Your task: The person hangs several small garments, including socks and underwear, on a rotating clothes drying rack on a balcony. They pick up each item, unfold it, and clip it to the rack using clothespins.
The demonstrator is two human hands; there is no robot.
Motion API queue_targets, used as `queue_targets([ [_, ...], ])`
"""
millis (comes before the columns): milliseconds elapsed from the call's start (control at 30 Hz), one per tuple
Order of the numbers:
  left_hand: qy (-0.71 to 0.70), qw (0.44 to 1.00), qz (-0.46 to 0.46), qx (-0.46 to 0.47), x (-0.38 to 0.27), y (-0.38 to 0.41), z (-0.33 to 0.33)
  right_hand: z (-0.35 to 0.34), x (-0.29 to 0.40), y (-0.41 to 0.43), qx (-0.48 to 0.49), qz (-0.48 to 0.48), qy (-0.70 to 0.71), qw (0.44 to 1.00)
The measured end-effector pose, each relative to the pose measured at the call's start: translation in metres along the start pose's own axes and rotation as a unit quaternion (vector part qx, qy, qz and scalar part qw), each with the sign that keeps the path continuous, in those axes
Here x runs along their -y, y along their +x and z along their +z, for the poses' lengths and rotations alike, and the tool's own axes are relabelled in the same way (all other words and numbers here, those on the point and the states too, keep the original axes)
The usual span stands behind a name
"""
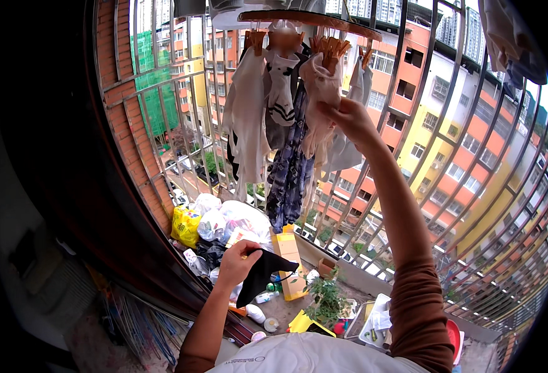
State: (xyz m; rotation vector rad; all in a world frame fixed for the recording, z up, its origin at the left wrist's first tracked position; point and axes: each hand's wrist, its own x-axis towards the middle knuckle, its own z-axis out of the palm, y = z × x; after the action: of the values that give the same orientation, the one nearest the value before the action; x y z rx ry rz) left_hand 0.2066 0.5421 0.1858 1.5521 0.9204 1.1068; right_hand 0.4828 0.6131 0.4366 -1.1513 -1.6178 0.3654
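Observation:
My left hand (240, 264) grips a piece of black cloth (265, 272) by its upper edge; a thin dark loop hangs at its right side. Raised in front of me, my right hand (351, 120) pinches a pale sock (319, 109) that hangs from wooden clothes pegs (331, 50). Those pegs dangle below a round wooden drying rack (309, 22). Beside the pale sock hang a white sock with black stripes (281, 95), a long white garment (247, 112) and a dark blue patterned cloth (291, 172).
Metal window bars (397, 79) enclose the balcony. Tied plastic bags (243, 219) and a yellow bag (185, 225) are heaped at the far left corner. A cardboard box (289, 265), a potted plant (324, 298), bottles (255, 313) and a white tray (374, 321) stand on the floor. More laundry (511, 37) hangs upper right.

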Motion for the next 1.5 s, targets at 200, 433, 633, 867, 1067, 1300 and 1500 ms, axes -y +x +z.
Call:
queue_targets([
  [200, 0.006, 1.000, 0.002, 0.004, -0.001, 0.001, -0.003, -0.039, 0.001, -0.001, 0.056, 0.039, -0.130, 0.989],
  [433, -0.008, 1.000, -0.001, 0.008, 0.010, 0.005, -0.006, -0.010, 0.017, 0.039, -0.225, -0.035, -0.377, 0.898],
  [633, 0.020, 1.000, -0.008, -0.003, -0.002, 0.000, -0.015, 0.003, -0.002, 0.060, -0.268, 0.073, -0.347, 0.896],
  [867, -0.031, 0.999, -0.027, 0.016, 0.011, -0.005, -0.025, 0.013, -0.052, -0.013, -0.118, 0.070, -0.252, 0.958],
  [1067, -0.038, 0.999, -0.029, 0.014, 0.022, -0.004, -0.017, 0.030, -0.034, -0.039, -0.045, -0.055, 0.034, 0.997],
  [1300, -0.017, 0.999, -0.026, 0.022, 0.023, -0.011, -0.005, 0.069, -0.002, 0.072, -0.240, -0.085, -0.234, 0.938],
  [1500, -0.015, 1.000, -0.019, -0.004, 0.022, -0.028, -0.015, 0.093, 0.001, 0.050, -0.166, -0.062, -0.055, 0.983],
])
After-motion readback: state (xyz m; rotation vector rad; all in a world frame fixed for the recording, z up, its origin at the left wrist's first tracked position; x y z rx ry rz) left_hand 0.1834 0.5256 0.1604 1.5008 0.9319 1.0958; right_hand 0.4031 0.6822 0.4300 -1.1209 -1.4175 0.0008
